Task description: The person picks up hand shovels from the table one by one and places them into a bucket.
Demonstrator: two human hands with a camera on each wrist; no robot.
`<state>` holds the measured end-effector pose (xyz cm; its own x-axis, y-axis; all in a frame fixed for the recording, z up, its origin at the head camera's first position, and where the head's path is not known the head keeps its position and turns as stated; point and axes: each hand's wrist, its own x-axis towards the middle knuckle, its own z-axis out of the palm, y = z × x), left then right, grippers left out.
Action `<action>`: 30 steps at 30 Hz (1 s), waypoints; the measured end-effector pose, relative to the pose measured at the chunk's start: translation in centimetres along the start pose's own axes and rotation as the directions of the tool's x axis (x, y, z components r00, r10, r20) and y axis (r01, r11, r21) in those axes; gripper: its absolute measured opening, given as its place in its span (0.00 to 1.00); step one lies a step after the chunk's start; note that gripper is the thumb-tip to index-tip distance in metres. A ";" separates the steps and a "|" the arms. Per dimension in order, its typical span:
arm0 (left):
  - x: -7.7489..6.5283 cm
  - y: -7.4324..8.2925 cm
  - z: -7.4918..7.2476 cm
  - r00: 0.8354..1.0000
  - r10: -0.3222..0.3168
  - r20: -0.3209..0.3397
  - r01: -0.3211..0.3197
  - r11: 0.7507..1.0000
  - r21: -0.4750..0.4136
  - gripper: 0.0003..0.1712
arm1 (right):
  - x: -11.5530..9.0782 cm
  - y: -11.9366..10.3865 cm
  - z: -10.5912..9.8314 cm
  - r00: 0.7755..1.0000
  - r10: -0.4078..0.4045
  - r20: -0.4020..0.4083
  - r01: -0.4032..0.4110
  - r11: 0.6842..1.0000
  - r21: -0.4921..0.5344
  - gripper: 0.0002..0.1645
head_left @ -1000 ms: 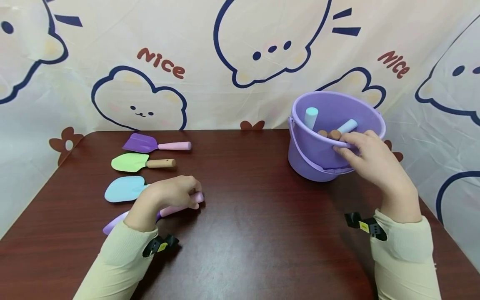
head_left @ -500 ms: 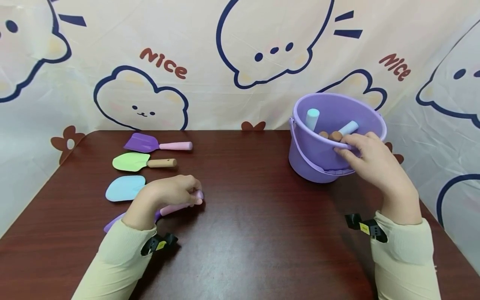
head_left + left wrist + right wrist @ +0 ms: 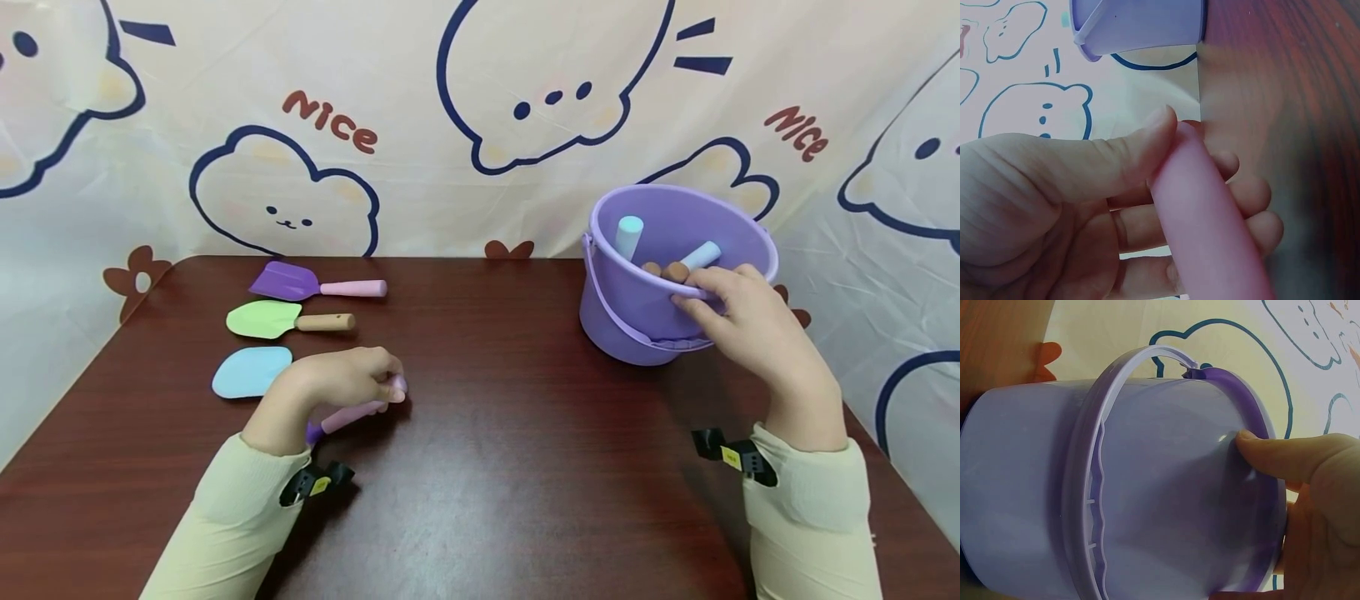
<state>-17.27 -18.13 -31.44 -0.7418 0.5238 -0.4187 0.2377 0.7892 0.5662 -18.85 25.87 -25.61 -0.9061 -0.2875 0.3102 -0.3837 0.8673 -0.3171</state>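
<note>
My left hand [image 3: 341, 379] pinches the pink handle [image 3: 1200, 215] of a hand trowel near its end, thumb on one side and fingers curled round the other. Most of that trowel's purple blade is hidden behind my wrist and sleeve. At the right, a purple bucket [image 3: 615, 304] stands on the table, and my right hand [image 3: 765, 325] grips its near rim. In the right wrist view the thumb [image 3: 1266, 453] presses the outer wall, with the fingers over the rim. Light blue handles [image 3: 629, 235] and brown handle ends [image 3: 676, 272] show inside the bucket.
Left of centre lie a purple scoop [image 3: 288, 281] with a pink handle, a green trowel [image 3: 264, 319] with a wooden handle, and a light blue trowel [image 3: 250, 372], its handle hidden by my left hand. A printed cloth [image 3: 427, 200] hangs behind the dark wooden table [image 3: 510, 467].
The left hand keeps its hold on the pink handle; the purple blade has slipped further out of sight behind the sleeve. My right hand stays on the bucket rim. The view shifts slightly.
</note>
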 end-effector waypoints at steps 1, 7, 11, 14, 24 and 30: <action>0.0 0.0 0.0 1.000 0.002 0.000 -0.002 1.000 -0.001 0.08 | 0.0 0.0 0.0 1.000 -0.001 -0.002 0.001 1.000 -0.001 0.06; -0.3 0.0 -0.2 1.000 0.017 -0.008 -0.017 1.000 -0.014 0.08 | 0.0 0.0 0.0 1.000 -0.019 -0.007 0.019 1.000 0.004 0.07; -0.6 -0.1 -0.5 0.999 0.027 -0.020 -0.027 1.000 -0.008 0.08 | -0.1 0.0 0.0 1.000 -0.018 -0.010 0.018 1.000 0.006 0.07; -0.8 -0.1 -0.7 0.999 0.032 -0.033 -0.032 0.999 -0.010 0.07 | -0.1 0.1 0.0 1.000 -0.019 -0.011 0.019 1.000 0.004 0.08; -2.1 0.1 -1.1 0.994 0.011 -0.113 -0.016 0.999 -0.044 0.07 | -0.2 0.0 0.0 1.000 -0.022 -0.018 0.023 1.000 0.012 0.07; -2.5 -0.1 -1.3 0.980 0.025 -0.198 -0.033 0.999 -0.035 0.09 | -0.2 0.0 0.1 1.000 -0.024 -0.015 0.024 1.000 0.005 0.08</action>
<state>-16.26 -19.98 -29.51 -0.8450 0.4699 -0.2553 0.2398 0.7596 0.6046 -18.73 25.89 -25.73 -0.8940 -0.3021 0.3309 -0.4062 0.8581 -0.3141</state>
